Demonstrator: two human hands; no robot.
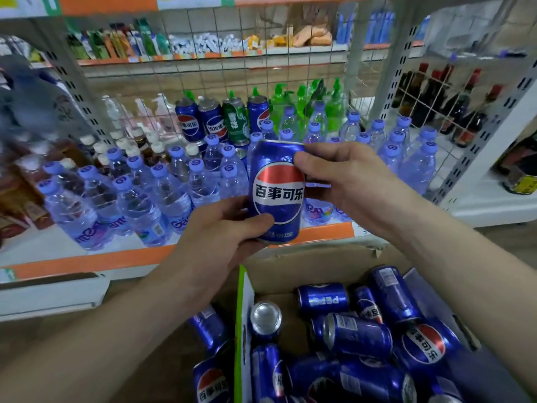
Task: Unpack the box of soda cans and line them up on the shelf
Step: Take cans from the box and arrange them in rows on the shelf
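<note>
A blue soda can (277,189) with a red, white and blue logo is held upright in front of the shelf (87,261). My left hand (220,234) grips its lower part from the left, and my right hand (343,181) holds its upper right side. Below, an open cardboard box (290,266) holds several blue cans (360,335) lying in a jumble. At the back of the shelf stand three blue cans (187,122) and one green can (235,120) in a row.
Several clear water bottles with blue caps (162,193) crowd the shelf in front of the standing cans. Green-capped bottles (313,103) stand behind the wire grid. Dark bottles (453,106) fill the right-hand shelf. Two blue cans (212,330) lie outside the box's left wall.
</note>
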